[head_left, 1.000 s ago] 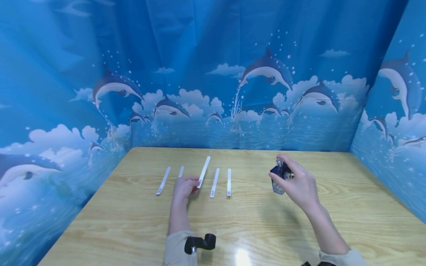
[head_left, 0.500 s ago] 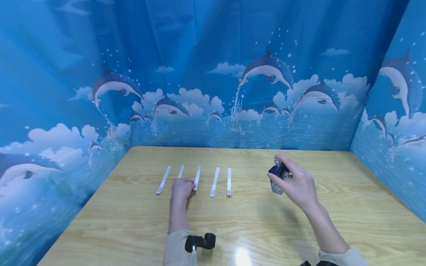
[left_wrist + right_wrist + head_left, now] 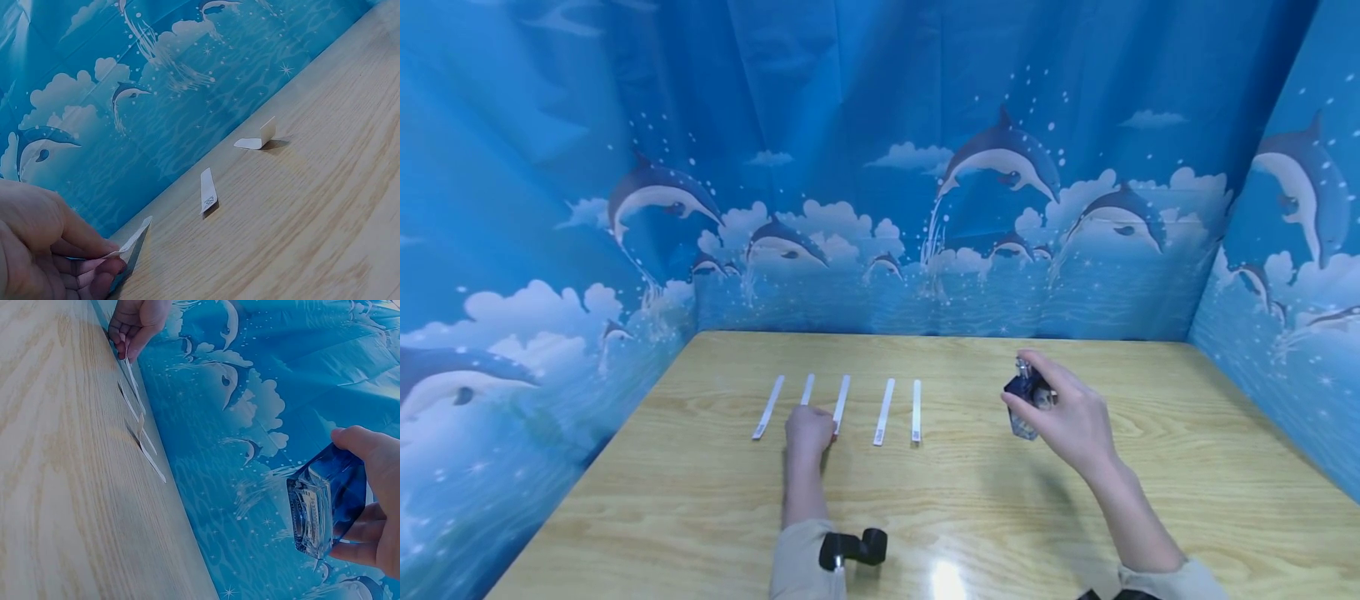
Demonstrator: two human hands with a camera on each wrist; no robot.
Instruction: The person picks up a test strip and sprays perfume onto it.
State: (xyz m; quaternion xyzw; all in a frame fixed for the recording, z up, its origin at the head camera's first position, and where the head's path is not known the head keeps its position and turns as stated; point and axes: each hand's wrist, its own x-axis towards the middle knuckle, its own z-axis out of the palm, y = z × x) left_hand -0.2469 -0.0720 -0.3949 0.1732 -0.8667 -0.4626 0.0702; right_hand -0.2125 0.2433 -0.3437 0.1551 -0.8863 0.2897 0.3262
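Thumb and fingers of my left hand [image 3: 809, 429] pinch the near end of a white paper test strip [image 3: 842, 400], the middle one in a row. In the left wrist view this strip [image 3: 139, 234] slopes from the fingertips down towards the wooden table. Off to the right, my right hand [image 3: 1078, 429] grips a dark blue glass perfume bottle [image 3: 1024, 402] above the table, index finger near its silver sprayer top. The clear, faceted base of the bottle [image 3: 311, 515] faces the right wrist camera. Part of the second strip [image 3: 807, 388] is hidden behind my left hand.
Another strip [image 3: 768, 408] lies at the far left. Right of my left hand lie two more, one strip [image 3: 884, 412] and a bent-ended strip [image 3: 916, 408]. A blue dolphin-print curtain [image 3: 850, 275] stands behind the table [image 3: 955, 492].
My left hand has lowered the pinched strip from a raised, tilted position into the row, shifting slightly left. The right hand and the perfume bottle have drifted very slightly left.
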